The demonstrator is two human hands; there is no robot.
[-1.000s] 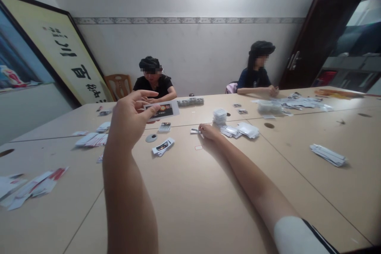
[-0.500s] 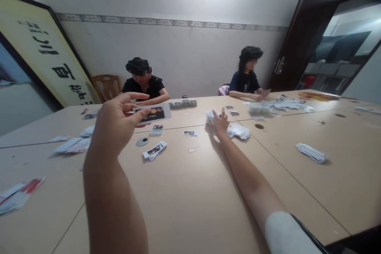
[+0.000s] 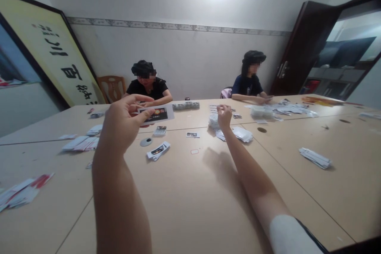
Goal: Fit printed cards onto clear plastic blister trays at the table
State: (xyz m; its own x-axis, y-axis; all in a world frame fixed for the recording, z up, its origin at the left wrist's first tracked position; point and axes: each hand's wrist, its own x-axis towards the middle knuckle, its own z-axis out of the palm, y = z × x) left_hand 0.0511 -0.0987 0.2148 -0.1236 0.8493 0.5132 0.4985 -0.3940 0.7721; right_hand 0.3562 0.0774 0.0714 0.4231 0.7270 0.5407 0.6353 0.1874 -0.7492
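My left hand (image 3: 125,121) is closed, thumb and fingers pinching a white-edged printed card (image 3: 160,114) with a black panel and an orange picture. My right hand (image 3: 224,116) is raised over the table, fingertips pressed together on a thin translucent plastic piece (image 3: 213,108), whose exact kind is hard to make out. Just below it stands a pile of clear plastic pieces (image 3: 212,122), beside a heap of white papers (image 3: 242,134). Between my hands lie a single printed card (image 3: 193,135), a small stack of printed cards (image 3: 158,151) and a clear box with a card (image 3: 160,130).
Two people, one at left (image 3: 147,83) and one at right (image 3: 249,81), sit across the table (image 3: 184,206). A row of clear packs (image 3: 186,105) lies at the far edge. Paper stacks lie at left (image 3: 80,143) and right (image 3: 314,158). Grommet holes (image 3: 262,130) pierce the tabletop.
My right hand has lifted from the plastic pile, its spread fingers now closed in a pinch on a translucent piece. The left hand still holds the card. The view has shifted slightly.
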